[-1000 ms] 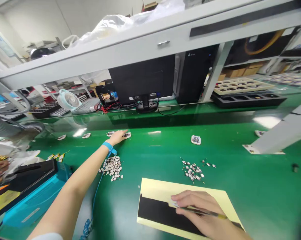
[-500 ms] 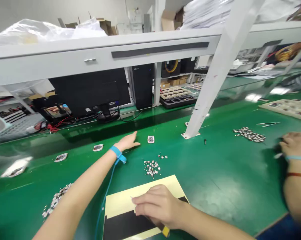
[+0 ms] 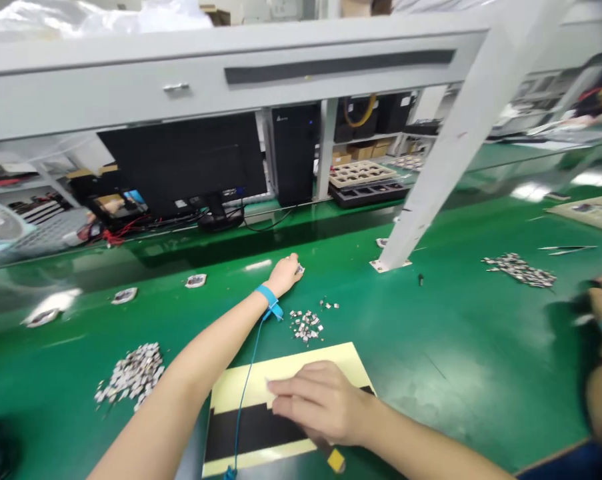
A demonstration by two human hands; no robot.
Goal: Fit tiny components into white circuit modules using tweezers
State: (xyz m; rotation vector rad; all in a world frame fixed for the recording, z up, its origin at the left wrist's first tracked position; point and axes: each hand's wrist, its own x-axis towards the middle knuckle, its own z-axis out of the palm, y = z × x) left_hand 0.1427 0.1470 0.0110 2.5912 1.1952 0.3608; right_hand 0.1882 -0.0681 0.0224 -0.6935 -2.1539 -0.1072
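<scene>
White-rimmed unit [image 3: 301, 269] at the fingertips, tool in the other hand

So the unit is out on the green table [image 3: 455, 373], past the smaller pile of parts [image 3: 305, 327], with the left hand [image 3: 285, 273] stretched over to it. Those fingers are curled in and mostly cover it; can't tell if they've got a proper grip or are just touching.

Right hand [image 3: 321, 403] has its fingers closed round a slim tool with a yellow end [image 3: 336, 460], over the yellow sheet [image 3: 301, 363]. There's a whitish bit at the fingertips, too small to make out.

My two cents: hold the unit by its rim and keep off the busy-looking middle. I'd lift it clear of that pile rather than drag it, and watch the blue cord [image 3: 245, 380] on the wrist strap [image 3: 271, 300], since it runs across the sheet and could snag.

Materials-wise: the table's smooth and glossy enough to throw reflections, so I'd guess stuff slides easily. Sheet looks flat and papery, with a matte black strip [image 3: 245, 430]. Loose parts are tiny, pale and blocky; the unit seems roundish, rim paler than its centre.
</scene>
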